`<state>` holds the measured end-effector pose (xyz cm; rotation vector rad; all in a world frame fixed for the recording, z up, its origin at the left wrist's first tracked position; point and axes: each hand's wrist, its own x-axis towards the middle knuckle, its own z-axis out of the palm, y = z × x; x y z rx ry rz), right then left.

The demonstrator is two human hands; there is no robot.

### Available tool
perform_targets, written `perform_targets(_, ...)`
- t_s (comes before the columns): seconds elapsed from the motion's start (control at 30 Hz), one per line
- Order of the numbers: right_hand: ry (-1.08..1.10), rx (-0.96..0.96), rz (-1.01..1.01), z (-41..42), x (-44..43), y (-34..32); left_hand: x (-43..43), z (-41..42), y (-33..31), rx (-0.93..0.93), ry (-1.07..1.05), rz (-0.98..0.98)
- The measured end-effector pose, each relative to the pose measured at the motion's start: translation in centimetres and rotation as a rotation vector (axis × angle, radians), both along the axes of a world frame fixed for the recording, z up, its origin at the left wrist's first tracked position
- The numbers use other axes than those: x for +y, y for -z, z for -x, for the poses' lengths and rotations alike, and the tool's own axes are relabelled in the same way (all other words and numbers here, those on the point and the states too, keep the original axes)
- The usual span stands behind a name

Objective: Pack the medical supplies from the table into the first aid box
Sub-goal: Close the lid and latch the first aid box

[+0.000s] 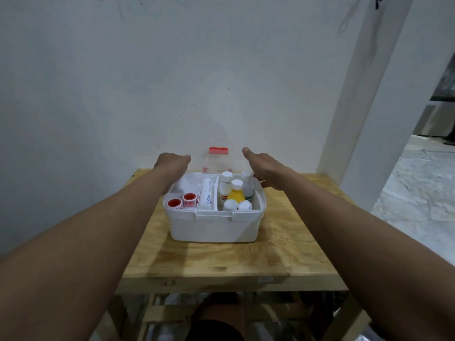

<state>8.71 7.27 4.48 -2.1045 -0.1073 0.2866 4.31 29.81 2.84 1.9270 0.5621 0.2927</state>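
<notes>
The white first aid box (pixel 214 227) stands on the wooden table (pixel 221 259). Its clear lid (pixel 219 163), with a red latch (pixel 218 150), is upright behind it. My left hand (pixel 172 166) holds the lid's left edge and my right hand (pixel 262 169) holds its right edge, thumbs in front and fingers hidden behind. Inside the box, two red-and-white tape rolls (pixel 182 201) lie at the left. A white bandage roll (pixel 206 194) sits in the middle. At the right stand a yellow bottle (pixel 236 194) and several white-capped bottles (pixel 225 185).
A pale wall rises right behind the table. At the right, a white pillar (pixel 364 119) stands beside an opening onto a tiled floor (pixel 418 188). Under the table are wooden rails (pixel 258 311), and my knee shows there.
</notes>
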Motion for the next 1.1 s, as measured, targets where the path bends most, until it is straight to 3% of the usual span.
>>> perform_targets(0.1,0.01,-0.024,-0.02,-0.1,0.1,-0.2,0.1,0.0,-0.5,-0.045,0.027,0.003)
perform_targets(0.23,0.034,-0.044,-0.112,0.1,0.1,-0.6,0.3,0.5,-1.4,-0.093,-0.006,0.229)
perform_targets(0.33,0.067,-0.041,-0.182,0.4,0.0,-0.9,0.2,0.8,-1.9,-0.093,0.017,0.286)
perform_targets(0.7,0.121,0.001,-0.371,2.8,-1.8,-2.7,0.0,3.4,-3.7,-0.111,0.052,0.294)
perform_targets(1.1,0.037,-0.016,-0.273,7.2,-4.2,-2.1,-0.7,8.1,-2.2,-0.093,0.127,0.259)
